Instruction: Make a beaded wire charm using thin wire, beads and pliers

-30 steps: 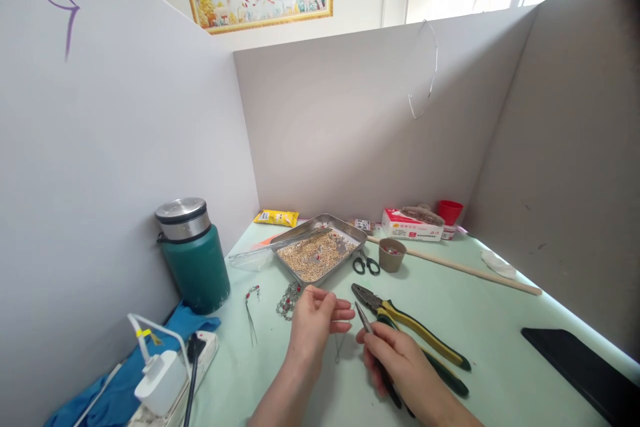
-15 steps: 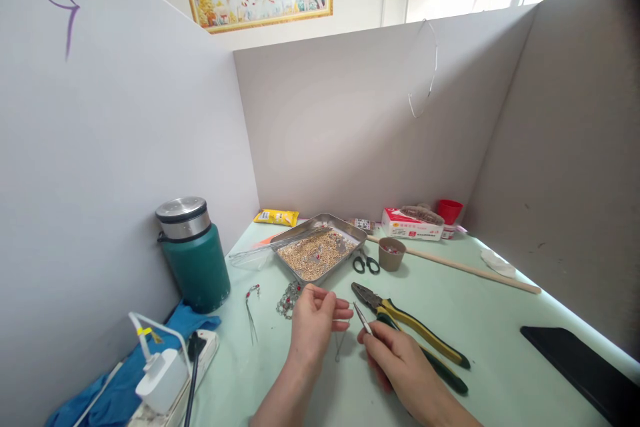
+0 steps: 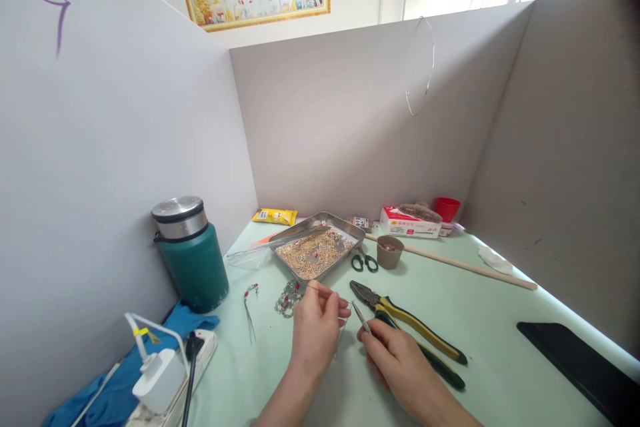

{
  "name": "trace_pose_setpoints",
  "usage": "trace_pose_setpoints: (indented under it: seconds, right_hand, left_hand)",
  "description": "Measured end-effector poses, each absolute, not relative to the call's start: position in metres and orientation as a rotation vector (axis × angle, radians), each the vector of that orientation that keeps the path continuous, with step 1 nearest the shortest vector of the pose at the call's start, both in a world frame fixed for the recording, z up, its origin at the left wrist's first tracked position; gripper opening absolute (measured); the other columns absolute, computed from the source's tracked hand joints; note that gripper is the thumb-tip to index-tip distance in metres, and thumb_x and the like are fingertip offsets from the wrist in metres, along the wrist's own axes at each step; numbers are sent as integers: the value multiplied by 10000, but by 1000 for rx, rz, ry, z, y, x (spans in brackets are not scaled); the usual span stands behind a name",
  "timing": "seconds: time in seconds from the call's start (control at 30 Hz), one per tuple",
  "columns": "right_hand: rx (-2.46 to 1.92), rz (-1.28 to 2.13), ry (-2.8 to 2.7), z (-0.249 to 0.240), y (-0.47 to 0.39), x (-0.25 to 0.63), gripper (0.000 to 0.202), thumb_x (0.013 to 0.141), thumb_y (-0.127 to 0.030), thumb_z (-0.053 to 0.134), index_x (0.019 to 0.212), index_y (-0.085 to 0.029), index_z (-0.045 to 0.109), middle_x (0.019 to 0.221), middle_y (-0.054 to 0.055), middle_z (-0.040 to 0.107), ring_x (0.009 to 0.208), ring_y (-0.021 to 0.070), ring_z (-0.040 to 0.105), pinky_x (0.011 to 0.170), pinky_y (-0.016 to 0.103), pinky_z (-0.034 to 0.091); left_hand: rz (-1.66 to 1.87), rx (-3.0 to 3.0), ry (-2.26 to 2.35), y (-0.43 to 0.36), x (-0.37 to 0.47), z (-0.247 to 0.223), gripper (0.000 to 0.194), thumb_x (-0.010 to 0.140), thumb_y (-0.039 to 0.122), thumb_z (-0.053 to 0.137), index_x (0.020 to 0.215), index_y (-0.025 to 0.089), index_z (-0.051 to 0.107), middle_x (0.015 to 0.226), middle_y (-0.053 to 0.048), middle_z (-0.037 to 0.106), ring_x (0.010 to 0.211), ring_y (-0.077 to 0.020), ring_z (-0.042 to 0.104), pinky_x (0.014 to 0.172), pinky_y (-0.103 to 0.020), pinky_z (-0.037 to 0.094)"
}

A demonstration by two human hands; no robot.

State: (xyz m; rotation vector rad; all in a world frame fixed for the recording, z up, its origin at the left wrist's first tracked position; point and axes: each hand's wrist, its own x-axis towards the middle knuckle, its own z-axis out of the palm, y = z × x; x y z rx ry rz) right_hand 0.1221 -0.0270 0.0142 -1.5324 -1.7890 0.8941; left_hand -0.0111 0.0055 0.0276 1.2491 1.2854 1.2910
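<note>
My left hand (image 3: 320,320) pinches a thin wire between thumb and forefinger, in front of the metal tray (image 3: 354,237). Close on its right, my right hand (image 3: 393,357) is closed round slim metal tweezers (image 3: 361,317), whose tips meet or nearly touch the wire's end. Below my left fingers hangs a thin strand, faint against the table. Left of that hand lies a coiled chain with red beads (image 3: 287,299), and farther left a short beaded piece with wire tails (image 3: 250,315). Pliers with yellow and green handles (image 3: 417,330) lie just beyond my right hand.
Gold beads (image 3: 315,252) fill the tray. Scissors (image 3: 365,261), a brown cup (image 3: 389,253) and a wooden stick (image 3: 465,267) are behind the pliers. A green flask (image 3: 194,267) and power strip (image 3: 203,355) stand left; a black flat object (image 3: 575,360) lies right.
The fingers of my left hand and the tweezers have come slightly closer together at the wire. The whole view has shifted a little.
</note>
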Motion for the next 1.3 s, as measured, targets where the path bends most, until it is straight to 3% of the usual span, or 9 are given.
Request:
trace_pose_setpoints:
  seconds: [0.5,0.9,1.3]
  right_hand:
    - [-1602,667,-1883,11,-27,121,261,836,-319,319,607,-210,378,546,-35,458,533,132,417,525,245,253]
    - [-1591,731,-1852,14,-27,122,274,835,-327,310,588,-211,340,515,-45,388,511,126,385,499,237,246]
    - [-1638,580,-1946,13,-28,121,267,851,-285,310,613,-205,400,563,-12,516,528,132,452,520,243,258]
  left_hand:
    - [1303,1687,1365,0,-13,20,110,826,298,405,784,200,435,722,-37,630,682,-164,634,628,-270,476]
    - [1306,1642,1330,0,-13,20,105,829,295,410,777,208,436,749,-47,631,704,-169,633,639,-263,459]
    - [1269,1744,1402,-2,-14,25,91,822,285,402,764,221,430,703,-32,619,682,-185,624,599,-255,412]
